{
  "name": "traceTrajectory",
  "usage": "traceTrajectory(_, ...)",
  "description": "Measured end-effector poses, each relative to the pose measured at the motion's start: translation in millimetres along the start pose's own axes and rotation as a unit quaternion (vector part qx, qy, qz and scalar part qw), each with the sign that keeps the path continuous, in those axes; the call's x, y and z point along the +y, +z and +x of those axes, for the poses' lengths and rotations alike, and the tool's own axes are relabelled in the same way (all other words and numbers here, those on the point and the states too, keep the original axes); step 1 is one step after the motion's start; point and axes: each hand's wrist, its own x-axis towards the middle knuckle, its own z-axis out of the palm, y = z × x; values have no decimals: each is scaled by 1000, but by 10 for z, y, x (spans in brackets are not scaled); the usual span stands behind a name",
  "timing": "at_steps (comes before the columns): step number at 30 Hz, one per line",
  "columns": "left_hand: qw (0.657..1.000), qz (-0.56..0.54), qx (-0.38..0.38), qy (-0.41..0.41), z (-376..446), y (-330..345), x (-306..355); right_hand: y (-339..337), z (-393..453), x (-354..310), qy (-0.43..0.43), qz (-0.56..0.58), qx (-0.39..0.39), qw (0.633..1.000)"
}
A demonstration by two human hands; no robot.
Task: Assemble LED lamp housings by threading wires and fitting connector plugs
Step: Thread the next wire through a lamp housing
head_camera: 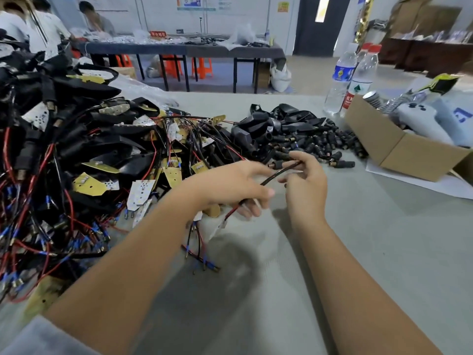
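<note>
My left hand [230, 185] grips a black and red wire [271, 178] near its lower part, with red and black leads and a small board hanging below my palm. My right hand [304, 180] pinches the upper end of the same wire, close to a black connector plug [275, 165] with a brass tip. Both hands hover above the grey table [358, 252]. Beyond them lies a heap of black connector plugs [325, 144] and black lamp housings [268, 124].
A big tangle of wired LED boards and housings [76, 162] fills the left side. An open cardboard box [399, 147] and water bottles [343, 78] stand at the right. Loose wires with blue-sleeved terminals [199, 257] lie under my left forearm. People work at a far table [179, 48].
</note>
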Motion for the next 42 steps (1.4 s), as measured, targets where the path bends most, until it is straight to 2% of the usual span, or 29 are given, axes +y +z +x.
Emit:
traceTrajectory(2, 997, 38, -67, -17, -66, -91, -72, -36, 63, -24, 65, 83, 26, 994)
traceTrajectory(5, 992, 7, -123, -10, -144, -195, -183, -120, 148, -43, 143, 178, 57, 972)
traceTrajectory(7, 990, -3, -139, -13, -161, -204, -217, -164, 187, -25, 154, 199, 68, 965)
traceTrajectory(9, 990, 32, -137, -23, -129, -153, -209, -185, 217, -3, 152, 190, 70, 968)
traceTrajectory(11, 990, 93, -109, -15, -54, -60, -174, -192, 244, 17, 137, 150, 59, 977)
traceTrajectory(13, 989, 141, -35, 11, 39, 53, -155, -199, 252, 33, 132, 93, 43, 986)
traceTrajectory(16, 987, 82, 126, 48, 217, 220, -174, -210, 252, 36, 134, 21, 7, 991)
traceTrajectory(18, 981, 10, 190, 39, 335, 308, -189, -195, 260, 34, 129, -22, -22, 991)
traceTrajectory(22, 973, -88, 210, -27, 473, 364, -278, -95, 352, 31, 102, -125, -41, 986)
traceTrajectory(23, 965, -140, 221, -28, 487, 346, -314, -56, 381, 24, 90, -157, -60, 982)
traceTrajectory(26, 897, -349, 273, 5, 496, 215, -400, 106, 448, 7, 62, -241, -135, 959)
traceTrajectory(28, 854, -417, 310, 31, 484, 125, -429, 230, 477, 25, 56, -282, -182, 941)
traceTrajectory(30, 830, -446, 332, 54, 483, 88, -442, 331, 499, 51, 50, -324, -212, 921)
traceTrajectory(34, 834, -425, 348, 52, 495, 84, -445, 462, 545, 68, 13, -416, -202, 886)
traceTrajectory(39, 851, -405, 332, 35, 496, 78, -438, 434, 597, 39, -24, -543, -167, 823)
traceTrajectory(42, 857, -393, 331, 38, 508, 65, -452, 323, 620, 49, -20, -546, -148, 824)
